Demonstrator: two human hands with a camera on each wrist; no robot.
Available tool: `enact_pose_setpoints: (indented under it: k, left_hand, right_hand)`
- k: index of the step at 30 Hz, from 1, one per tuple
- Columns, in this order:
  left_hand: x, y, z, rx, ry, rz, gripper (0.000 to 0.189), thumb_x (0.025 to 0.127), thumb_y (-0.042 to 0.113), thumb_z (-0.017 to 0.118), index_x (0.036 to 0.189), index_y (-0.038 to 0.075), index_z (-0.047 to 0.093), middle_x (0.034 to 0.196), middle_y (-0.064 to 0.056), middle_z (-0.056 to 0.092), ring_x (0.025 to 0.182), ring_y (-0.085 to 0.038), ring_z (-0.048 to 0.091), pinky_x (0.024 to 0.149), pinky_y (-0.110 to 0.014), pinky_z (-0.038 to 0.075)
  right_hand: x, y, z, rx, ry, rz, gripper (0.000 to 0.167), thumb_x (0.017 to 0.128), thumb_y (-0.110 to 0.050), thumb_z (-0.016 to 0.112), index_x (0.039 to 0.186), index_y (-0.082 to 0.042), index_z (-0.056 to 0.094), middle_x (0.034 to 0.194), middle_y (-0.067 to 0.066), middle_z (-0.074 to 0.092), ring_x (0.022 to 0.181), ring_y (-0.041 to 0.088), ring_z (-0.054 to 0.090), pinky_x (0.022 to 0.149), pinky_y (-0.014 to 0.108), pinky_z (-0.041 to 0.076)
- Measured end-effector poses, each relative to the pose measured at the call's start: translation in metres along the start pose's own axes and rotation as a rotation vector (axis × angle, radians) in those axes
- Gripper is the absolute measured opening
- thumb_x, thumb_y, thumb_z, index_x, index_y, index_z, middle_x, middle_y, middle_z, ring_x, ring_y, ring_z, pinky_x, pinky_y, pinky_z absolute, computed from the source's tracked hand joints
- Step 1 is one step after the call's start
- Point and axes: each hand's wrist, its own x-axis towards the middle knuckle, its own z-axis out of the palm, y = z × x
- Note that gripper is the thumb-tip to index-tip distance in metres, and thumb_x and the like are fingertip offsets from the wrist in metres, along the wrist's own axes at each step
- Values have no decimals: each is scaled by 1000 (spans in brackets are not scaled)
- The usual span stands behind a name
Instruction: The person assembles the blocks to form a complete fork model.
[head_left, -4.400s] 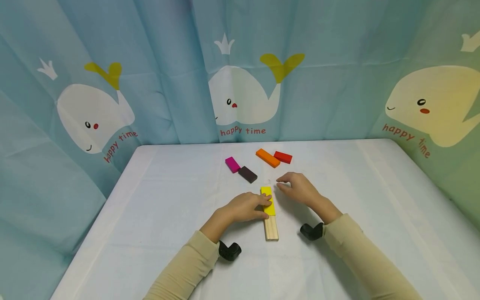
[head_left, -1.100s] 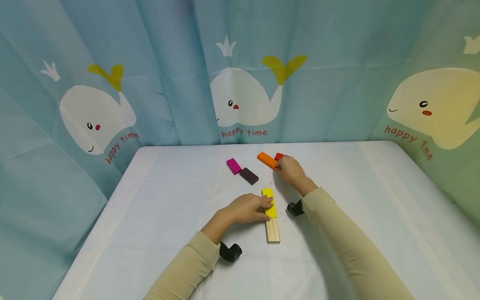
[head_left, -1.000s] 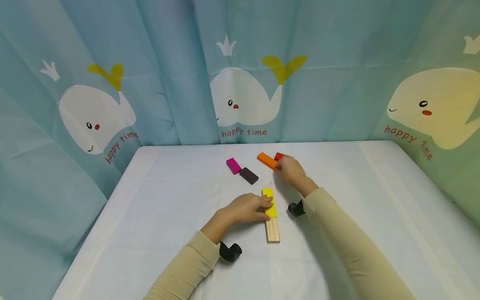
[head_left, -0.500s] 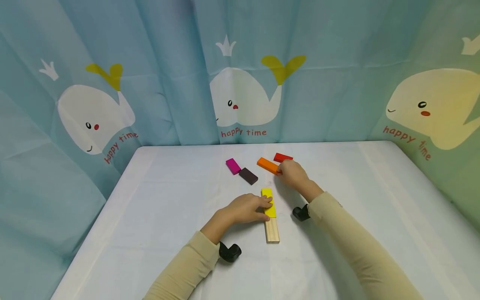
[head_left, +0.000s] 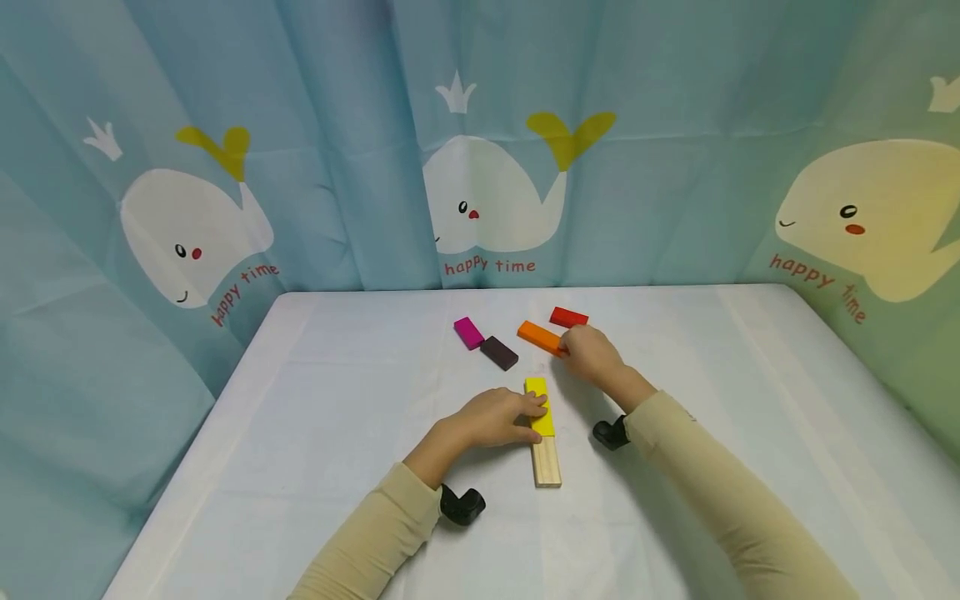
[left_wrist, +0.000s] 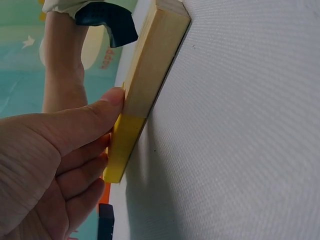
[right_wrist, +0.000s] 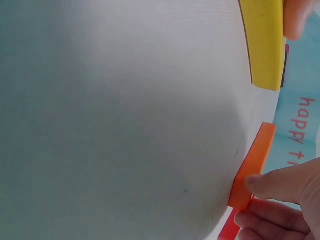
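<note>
My left hand [head_left: 495, 417] rests on a yellow block [head_left: 536, 384], its fingers lying across the top. In the left wrist view the thumb touches the seam where the yellow block meets a plain wooden block [left_wrist: 154, 60]. Those two blocks lie end to end in one line. Beyond them, my right hand [head_left: 594, 357] pinches the right end of an orange block [head_left: 537, 335] between thumb and fingers. The right wrist view shows the thumb on the side of this orange block [right_wrist: 256, 155], close over the table, with its far end hidden by nothing.
A red block [head_left: 568, 317] lies just behind the orange one. To the left, a dark brown block [head_left: 498, 353] and a magenta block [head_left: 468, 332] touch at their corners. The white-covered table [head_left: 322, 400] ends at a blue whale-print curtain [head_left: 345, 167].
My right hand has reached forward, taken hold of the orange block and drawn it slightly nearer, away from the red block. My left hand has stayed on the yellow block.
</note>
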Motion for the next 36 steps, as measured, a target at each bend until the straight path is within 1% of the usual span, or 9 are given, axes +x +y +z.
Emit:
enact_pose_setpoints:
  k: [6, 15, 20, 24, 31, 36]
  left_hand:
    - [0, 0, 2, -7, 0, 9, 50, 86, 34, 64, 130, 14, 53, 135, 7, 45, 126, -3, 35, 103, -26, 29]
    - [1, -1, 2, -4, 0, 6, 50, 86, 35, 63, 130, 14, 53, 135, 8, 44, 126, -3, 35, 103, -25, 29]
    - [2, -2, 2, 4, 6, 20, 51, 86, 35, 64, 130, 14, 52, 136, 7, 44, 126, -3, 34, 103, -26, 28]
    - [2, -2, 2, 8, 1, 9, 51, 86, 35, 64, 130, 14, 52, 135, 7, 44, 127, -4, 35, 104, -26, 28]
    - [2, -2, 2, 6, -1, -2, 50, 86, 35, 64, 131, 14, 52, 135, 8, 44, 127, -3, 34, 104, -26, 28]
    - [2, -1, 2, 7, -7, -8, 50, 86, 35, 63, 131, 14, 52, 135, 9, 44, 127, -3, 34, 104, -27, 28]
  right_hand:
    - [-3, 3, 2, 11, -7, 4, 17, 82, -2, 66, 97, 5, 69, 91, 15, 64, 78, 27, 54, 83, 42, 48]
    - [-6, 7, 1, -2, 17, -83, 13, 81, -1, 66, 92, 5, 70, 86, 14, 65, 74, 25, 54, 80, 41, 50]
    - [-7, 6, 1, 4, 13, -76, 15, 80, -1, 68, 93, 5, 70, 87, 14, 64, 74, 25, 54, 80, 40, 50]
    - [-7, 6, 1, -10, 9, -79, 15, 79, -1, 68, 93, 5, 71, 87, 14, 64, 74, 25, 54, 79, 39, 51]
    - [-11, 6, -3, -30, 2, -111, 17, 78, 1, 69, 93, 7, 70, 87, 15, 65, 74, 25, 56, 79, 39, 51]
    - [-15, 7, -4, -6, -10, -118, 18, 77, 2, 70, 95, 7, 69, 89, 16, 66, 78, 26, 58, 79, 39, 51]
